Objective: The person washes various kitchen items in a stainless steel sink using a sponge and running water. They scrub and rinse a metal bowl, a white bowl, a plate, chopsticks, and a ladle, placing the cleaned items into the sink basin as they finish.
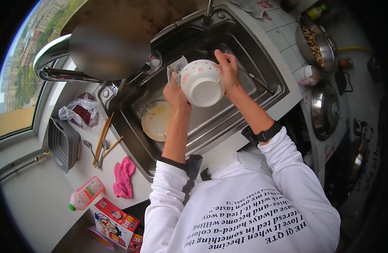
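Observation:
Over the metal sink (209,126) I hold a white bowl with pink flowers (201,82), tilted so its foot faces me. My left hand (177,95) presses a grey-white mesh scrubbing cloth (178,68) against the bowl's left side. Around the opposite side, my right hand (228,71) grips the rim and wall; some fingers are hidden behind the bowl. A soiled plate (156,121) lies in the sink's left part, partly covered by my left forearm. A thin utensil with a dark handle (260,83) rests in the sink on the right.
Left of the sink lie chopsticks (103,139), spoons (103,151), a pink cloth (124,177), a bag of red beans (82,114), a grey basket (63,142) and a pink bottle (86,193). A faucet (77,76) arches at upper left. Rightward stand a metal bowl of nuts (314,46), a cup (308,76) and a metal lid (325,110).

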Demonstrator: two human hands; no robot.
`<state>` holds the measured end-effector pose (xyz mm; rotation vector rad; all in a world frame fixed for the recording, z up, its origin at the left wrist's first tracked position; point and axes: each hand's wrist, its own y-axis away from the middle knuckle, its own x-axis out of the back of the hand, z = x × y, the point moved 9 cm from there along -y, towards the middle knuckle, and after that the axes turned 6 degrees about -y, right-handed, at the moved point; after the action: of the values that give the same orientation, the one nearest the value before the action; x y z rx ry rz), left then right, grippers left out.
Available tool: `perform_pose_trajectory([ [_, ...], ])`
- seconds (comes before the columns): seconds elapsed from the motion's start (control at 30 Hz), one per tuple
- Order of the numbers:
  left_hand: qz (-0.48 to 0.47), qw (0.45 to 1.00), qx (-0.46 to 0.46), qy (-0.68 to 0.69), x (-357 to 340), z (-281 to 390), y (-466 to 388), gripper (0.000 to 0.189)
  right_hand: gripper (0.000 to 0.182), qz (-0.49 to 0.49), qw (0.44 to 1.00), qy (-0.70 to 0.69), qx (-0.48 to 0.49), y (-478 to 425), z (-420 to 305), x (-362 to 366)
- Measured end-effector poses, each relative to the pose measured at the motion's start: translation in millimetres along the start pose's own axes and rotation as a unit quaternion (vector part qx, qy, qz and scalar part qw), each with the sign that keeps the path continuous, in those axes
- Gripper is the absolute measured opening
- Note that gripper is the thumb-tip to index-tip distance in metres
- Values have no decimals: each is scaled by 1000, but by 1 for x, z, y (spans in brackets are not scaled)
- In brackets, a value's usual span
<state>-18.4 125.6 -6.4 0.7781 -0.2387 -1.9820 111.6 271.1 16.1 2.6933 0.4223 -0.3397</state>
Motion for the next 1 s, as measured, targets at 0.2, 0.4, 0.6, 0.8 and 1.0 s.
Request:
perform_pose_trajectory([
  [0.2, -26, 980, 48, 190, -17, -33, 44, 47, 41, 24, 994, -105, -36, -19, 30, 12],
  [0.4, -123, 989, -2, 77, -32, -9, 49, 60, 38, -55, 984, -154, -66, -15, 28, 0],
  [0.6, -230, 966, 90, -77, -37, 20, 46, 41, 76, -61, 989, 11, -133, -11, 26, 5],
  [0.8, -213, 942, 119, -231, -32, 25, 32, 31, 88, -153, 969, 183, -65, 9, -1, -33],
  [1.0, -242, 943, 83, -212, -34, 28, 27, 33, 82, -77, 987, 78, -117, 1, 33, -8],
])
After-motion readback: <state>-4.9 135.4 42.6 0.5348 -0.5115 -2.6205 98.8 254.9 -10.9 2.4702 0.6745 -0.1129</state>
